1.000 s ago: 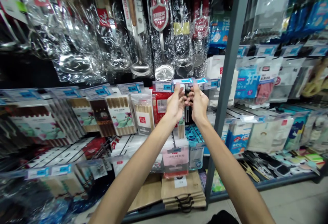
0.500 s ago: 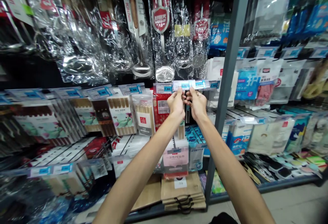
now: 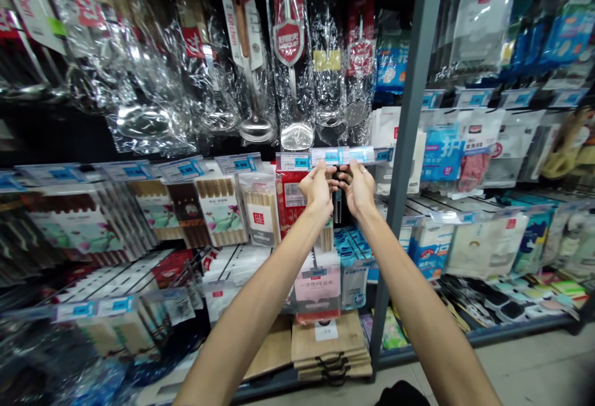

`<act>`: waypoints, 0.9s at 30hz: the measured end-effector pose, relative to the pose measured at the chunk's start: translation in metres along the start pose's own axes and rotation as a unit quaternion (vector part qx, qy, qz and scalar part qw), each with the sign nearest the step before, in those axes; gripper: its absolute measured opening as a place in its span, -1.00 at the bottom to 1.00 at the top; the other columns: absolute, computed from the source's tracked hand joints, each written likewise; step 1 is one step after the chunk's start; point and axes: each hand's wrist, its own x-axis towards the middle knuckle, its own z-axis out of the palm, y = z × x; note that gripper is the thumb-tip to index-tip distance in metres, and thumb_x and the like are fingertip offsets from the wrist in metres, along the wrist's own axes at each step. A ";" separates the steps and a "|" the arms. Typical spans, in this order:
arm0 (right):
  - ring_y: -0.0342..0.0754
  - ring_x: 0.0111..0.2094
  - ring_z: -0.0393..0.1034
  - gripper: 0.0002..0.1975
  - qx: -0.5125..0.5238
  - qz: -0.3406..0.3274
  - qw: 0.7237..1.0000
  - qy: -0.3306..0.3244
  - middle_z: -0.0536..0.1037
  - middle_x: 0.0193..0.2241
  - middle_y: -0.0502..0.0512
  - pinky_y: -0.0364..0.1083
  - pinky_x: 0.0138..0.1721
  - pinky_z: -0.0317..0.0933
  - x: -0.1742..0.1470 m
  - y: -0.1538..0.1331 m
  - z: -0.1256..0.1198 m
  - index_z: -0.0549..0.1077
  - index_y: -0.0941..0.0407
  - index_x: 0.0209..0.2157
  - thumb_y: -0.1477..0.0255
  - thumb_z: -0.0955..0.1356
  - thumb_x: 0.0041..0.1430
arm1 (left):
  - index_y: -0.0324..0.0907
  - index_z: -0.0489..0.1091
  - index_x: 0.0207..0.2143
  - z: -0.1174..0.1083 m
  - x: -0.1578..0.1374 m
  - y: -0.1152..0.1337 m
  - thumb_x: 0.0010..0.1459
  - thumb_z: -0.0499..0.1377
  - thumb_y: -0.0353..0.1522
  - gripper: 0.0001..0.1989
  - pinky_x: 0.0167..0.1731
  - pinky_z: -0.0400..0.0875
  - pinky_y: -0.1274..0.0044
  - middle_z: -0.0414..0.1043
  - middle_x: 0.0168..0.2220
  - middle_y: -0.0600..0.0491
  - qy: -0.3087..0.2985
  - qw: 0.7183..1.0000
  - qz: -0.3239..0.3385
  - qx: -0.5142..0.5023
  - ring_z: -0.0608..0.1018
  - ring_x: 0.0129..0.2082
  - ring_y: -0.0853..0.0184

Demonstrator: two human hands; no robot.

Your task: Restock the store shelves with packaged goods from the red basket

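Note:
My left hand (image 3: 318,190) is closed, thumb and fingers at the lower edge of a price tag (image 3: 329,156) on the hanging rail. Beside it, my right hand (image 3: 357,191), with a ring on one finger, pinches the lower edge of the neighbouring price tag (image 3: 361,155). Both tags are white and blue. Another price tag (image 3: 294,161) reading 7.90 hangs to the left. Just above the hands is a bagged steel ladle (image 3: 296,134). A red package (image 3: 292,198) is partly hidden behind my left hand.
A grey upright post (image 3: 409,108) stands right of my hands. Packs of chopsticks (image 3: 222,211) hang on the left. Below are a pink tablecloth pack (image 3: 317,288) and wooden cutting boards (image 3: 332,344). Bagged gloves (image 3: 474,167) hang past the post.
The two tags at my hands now sit side by side, where the left one overlapped the right before. My hands have barely shifted; the view has turned slightly.

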 end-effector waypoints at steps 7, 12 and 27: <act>-0.28 -0.61 0.38 -0.75 -0.012 -0.021 1.000 -0.011 0.55 -0.51 -0.12 -0.33 -0.68 0.25 -0.001 0.000 0.001 0.37 0.10 -0.38 0.30 0.45 0.29 | -0.29 0.43 -0.47 0.005 0.001 -0.002 0.20 0.34 -0.18 -0.64 -0.72 0.16 0.66 0.51 -0.54 0.09 0.020 0.999 0.030 0.000 0.33 -0.76 0.59; -0.27 -0.61 0.39 -0.82 0.008 0.026 0.999 -0.031 0.59 -0.48 -0.08 -0.32 -0.67 0.26 -0.001 -0.005 -0.003 0.37 0.11 -0.36 0.40 0.40 0.34 | -0.26 0.42 -0.48 0.003 0.006 -0.008 0.15 0.34 -0.06 -0.56 -0.72 0.13 0.66 0.50 -0.54 0.10 0.023 0.998 0.062 0.013 0.29 -0.76 0.60; -0.24 -0.72 0.31 -0.45 -0.026 -0.027 0.999 0.034 0.46 -0.62 -0.14 -0.27 -0.78 0.17 0.011 -0.017 -0.032 0.31 0.08 -0.37 -0.13 0.45 0.10 | -0.24 0.46 -0.34 0.026 0.003 -0.043 0.06 0.42 -0.12 -0.62 -0.74 0.08 0.70 0.37 -0.62 0.22 -0.212 0.977 -0.009 0.022 0.27 -0.76 0.61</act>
